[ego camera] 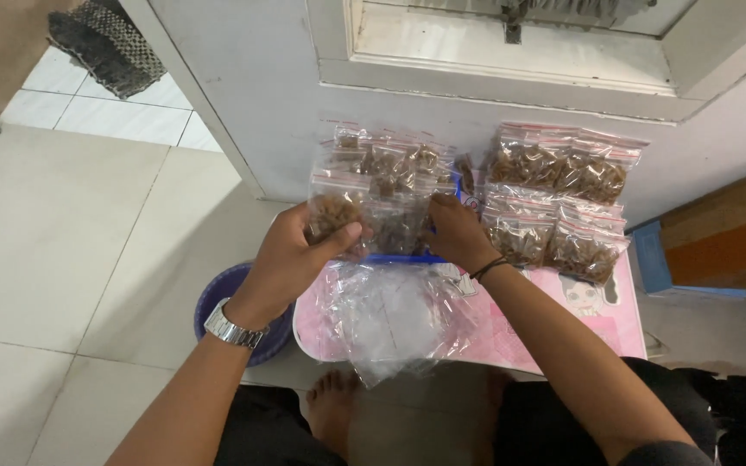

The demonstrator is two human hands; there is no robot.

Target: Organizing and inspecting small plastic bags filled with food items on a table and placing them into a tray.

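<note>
Left fingers (331, 244) are curled and pinched on a small filled bag (335, 211), thumb across its front, so the brown contents are kept from sliding. The bag is held upright at the near left edge of a stack of filled bags (390, 177) leaning against the white door (243, 95); it appears held so as to line up with them.

The left hand (291, 259) carries a metal wristwatch (230, 330). Right fingers (439, 211) are bent and pressed against the stack's right side, apparently to steady it; whether a bag is pinched cannot be told. The right hand (459, 233) wears a dark wrist cord (487, 268).

Near the hands, empty clear bags (390, 315) lie loose on a pink low table (563, 332). Further right, a second batch of filled bags (559, 203) is laid overlapping. A blue tub (218, 298) sits on the floor under the left wrist.
</note>
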